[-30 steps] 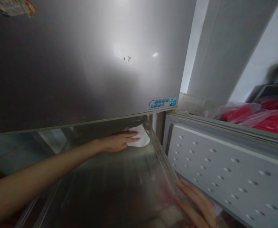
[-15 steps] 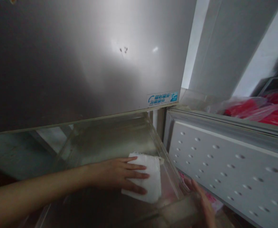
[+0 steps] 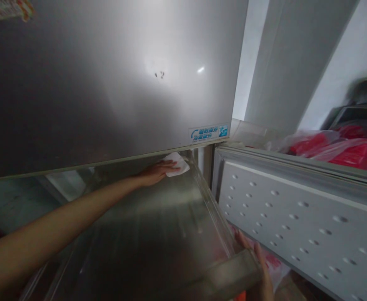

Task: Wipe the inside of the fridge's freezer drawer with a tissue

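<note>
My left hand (image 3: pixel 158 170) reaches to the far end of a clear plastic freezer drawer (image 3: pixel 183 217), just below the fridge door's lower edge. Under its outstretched fingers it presses a folded white paper towel (image 3: pixel 181 164) against the drawer's surface, near the far right corner. At the near right corner, my right hand (image 3: pixel 260 267) grips the front end of the drawer, thumb and fingers on either side of the corner. Part of the right hand is hidden behind the drawer front.
The silver fridge door (image 3: pixel 123 92) fills the top left, above the drawer. An opened freezer door (image 3: pixel 280 209) with a dimpled inner panel stands close on the right. Red items in plastic bags (image 3: pixel 343 148) lie behind it. A pink-patterned bag (image 3: pixel 273 263) is below.
My left hand has slid the paper towel from the middle of the drawer to its far end. My right hand stays at the near right corner. The view has shifted slightly.
</note>
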Available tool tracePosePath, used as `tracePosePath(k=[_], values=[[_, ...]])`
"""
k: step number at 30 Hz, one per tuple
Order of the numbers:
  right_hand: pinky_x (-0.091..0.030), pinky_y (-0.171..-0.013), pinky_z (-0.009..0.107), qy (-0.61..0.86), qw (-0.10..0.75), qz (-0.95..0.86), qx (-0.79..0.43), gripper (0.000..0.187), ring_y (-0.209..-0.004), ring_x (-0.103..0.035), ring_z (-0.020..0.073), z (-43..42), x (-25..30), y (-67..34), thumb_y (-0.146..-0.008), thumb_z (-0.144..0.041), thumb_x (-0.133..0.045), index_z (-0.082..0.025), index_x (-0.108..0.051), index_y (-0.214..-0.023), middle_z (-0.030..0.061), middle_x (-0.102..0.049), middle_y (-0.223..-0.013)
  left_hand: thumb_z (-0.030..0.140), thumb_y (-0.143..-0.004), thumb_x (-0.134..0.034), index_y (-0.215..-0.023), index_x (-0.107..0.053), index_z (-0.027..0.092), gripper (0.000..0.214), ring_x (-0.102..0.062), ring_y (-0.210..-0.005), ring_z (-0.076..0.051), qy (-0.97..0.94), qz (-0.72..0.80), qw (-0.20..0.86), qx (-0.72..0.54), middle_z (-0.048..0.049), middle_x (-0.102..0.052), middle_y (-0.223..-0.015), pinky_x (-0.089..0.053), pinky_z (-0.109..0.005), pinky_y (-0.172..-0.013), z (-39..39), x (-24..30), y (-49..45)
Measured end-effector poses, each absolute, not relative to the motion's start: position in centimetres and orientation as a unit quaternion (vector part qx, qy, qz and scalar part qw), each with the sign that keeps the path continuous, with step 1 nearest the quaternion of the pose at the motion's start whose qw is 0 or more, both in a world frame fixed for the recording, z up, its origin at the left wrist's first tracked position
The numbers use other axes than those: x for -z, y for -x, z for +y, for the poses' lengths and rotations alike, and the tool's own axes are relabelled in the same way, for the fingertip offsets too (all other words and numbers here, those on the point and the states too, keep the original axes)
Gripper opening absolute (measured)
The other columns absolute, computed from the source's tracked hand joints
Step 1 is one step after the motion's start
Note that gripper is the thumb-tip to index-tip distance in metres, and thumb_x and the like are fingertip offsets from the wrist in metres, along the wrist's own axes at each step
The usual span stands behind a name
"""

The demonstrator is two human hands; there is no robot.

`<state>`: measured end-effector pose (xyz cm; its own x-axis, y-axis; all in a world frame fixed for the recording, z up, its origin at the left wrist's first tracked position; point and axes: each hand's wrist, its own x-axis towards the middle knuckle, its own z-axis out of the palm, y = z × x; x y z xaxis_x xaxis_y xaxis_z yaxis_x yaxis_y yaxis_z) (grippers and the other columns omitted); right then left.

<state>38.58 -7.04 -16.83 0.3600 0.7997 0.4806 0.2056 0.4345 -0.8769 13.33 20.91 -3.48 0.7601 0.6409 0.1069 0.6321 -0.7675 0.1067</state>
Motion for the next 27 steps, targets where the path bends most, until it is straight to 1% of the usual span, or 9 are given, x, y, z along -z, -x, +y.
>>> tracePosePath(k=[3, 5, 10, 12, 15, 18, 21, 24, 27], values=[[-0.047, -0.095, 0.053, 0.462, 0.696, -0.523, -0.17, 0.087, -0.123, -0.049, 0.0334, -6.7, 17.6, -38.7, -0.072, -0.054, -0.067, -0.029, -0.027, -0.145, 0.0094, -0.051, -0.134, 0.008, -0.091, -0.031, -0.136, -0.043, 0.03, 0.052, -0.026, -0.14, -0.018, -0.939, 0.335, 0.039, -0.069, -0.0016, -0.033, -0.151, -0.022, -0.043, -0.114, 19.1, 3.6, -13.8], [-0.051, -0.091, 0.052, 0.448, 0.708, -0.528, -0.139, 0.091, -0.122, -0.05, 0.0342, -6.5, 18.3, -38.8, -0.067, -0.053, -0.071, -0.03, -0.027, -0.144, 0.0086, -0.05, -0.134, 0.009, -0.092, -0.031, -0.136, -0.044, 0.029, 0.05, -0.025, -0.14, -0.018, -0.951, 0.3, 0.043, -0.052, -0.0023, -0.033, -0.15, -0.022, -0.044, -0.115, 16.7, 3.6, -14.1], [-0.053, -0.089, 0.05, 0.451, 0.685, -0.556, -0.136, 0.097, -0.12, -0.05, 0.0355, -6.7, 19.5, -39.5, -0.059, -0.038, -0.08, -0.028, -0.032, -0.143, 0.0107, -0.05, -0.134, 0.006, -0.087, -0.04, -0.139, -0.038, 0.03, 0.058, -0.018, -0.142, -0.021, -0.982, 0.178, 0.047, 0.032, -0.0043, -0.027, -0.152, -0.018, -0.049, -0.115, 8.8, 3.6, -15.2], [-0.053, -0.09, 0.05, 0.449, 0.684, -0.56, -0.133, 0.096, -0.119, -0.051, 0.0355, -6.7, 19.6, -39.9, -0.056, -0.037, -0.081, -0.029, -0.036, -0.14, 0.0097, -0.051, -0.134, 0.013, -0.09, -0.042, -0.138, -0.04, 0.032, 0.052, -0.019, -0.142, -0.023, -0.99, 0.119, 0.055, 0.059, -0.0038, -0.027, -0.153, -0.018, -0.05, -0.115, 6.1, 3.5, -15.6], [-0.051, -0.093, 0.051, 0.448, 0.678, -0.569, -0.129, 0.097, -0.12, -0.051, 0.0368, -6.6, 19.5, -40.3, -0.051, -0.041, -0.083, -0.027, -0.041, -0.137, 0.0102, -0.052, -0.132, 0.027, -0.095, -0.038, -0.135, -0.044, 0.03, 0.04, -0.021, -0.141, -0.022, -0.995, 0.046, 0.057, 0.069, -0.0025, -0.031, -0.151, -0.018, -0.045, -0.116, 3.6, 3.4, -16.0], [-0.05, -0.095, 0.05, 0.452, 0.673, -0.571, -0.125, 0.097, -0.121, -0.05, 0.0364, -6.6, 19.4, -40.3, -0.05, -0.038, -0.084, -0.026, -0.041, -0.137, 0.0112, -0.051, -0.132, 0.029, -0.097, -0.032, -0.134, -0.045, 0.028, 0.039, -0.021, -0.141, -0.02, -0.996, 0.02, 0.042, 0.072, -0.0015, -0.034, -0.15, -0.017, -0.04, -0.117, 3.2, 3.3, -16.1], [-0.05, -0.095, 0.048, 0.457, 0.673, -0.567, -0.126, 0.093, -0.121, -0.05, 0.0348, -6.8, 19.4, -40.0, -0.054, -0.034, -0.083, -0.025, -0.041, -0.137, 0.0115, -0.051, -0.132, 0.026, -0.098, -0.029, -0.135, -0.045, 0.031, 0.04, -0.02, -0.142, -0.017, -0.997, 0.015, 0.028, 0.074, 0.0017, -0.034, -0.15, -0.013, -0.039, -0.118, 4.4, 3.2, -16.1], [-0.051, -0.094, 0.047, 0.464, 0.673, -0.56, -0.133, 0.092, -0.122, -0.05, 0.0348, -7.2, 19.2, -39.5, -0.055, -0.036, -0.082, -0.026, -0.04, -0.137, 0.0109, -0.05, -0.134, 0.019, -0.097, -0.03, -0.135, -0.044, 0.032, 0.042, -0.02, -0.141, -0.015, -0.996, 0.039, 0.027, 0.072, 0.0019, -0.033, -0.15, -0.012, -0.039, -0.118, 6.4, 3.0, -15.8], [-0.052, -0.093, 0.046, 0.481, 0.668, -0.55, -0.143, 0.093, -0.122, -0.05, 0.0348, -7.6, 18.7, -39.0, -0.056, -0.034, -0.082, -0.027, -0.038, -0.138, 0.0106, -0.051, -0.133, 0.009, -0.093, -0.031, -0.137, -0.042, 0.031, 0.05, -0.02, -0.141, -0.015, -0.994, 0.08, 0.041, 0.06, -0.0003, -0.028, -0.152, -0.013, -0.039, -0.118, 9.3, 2.9, -15.2]])
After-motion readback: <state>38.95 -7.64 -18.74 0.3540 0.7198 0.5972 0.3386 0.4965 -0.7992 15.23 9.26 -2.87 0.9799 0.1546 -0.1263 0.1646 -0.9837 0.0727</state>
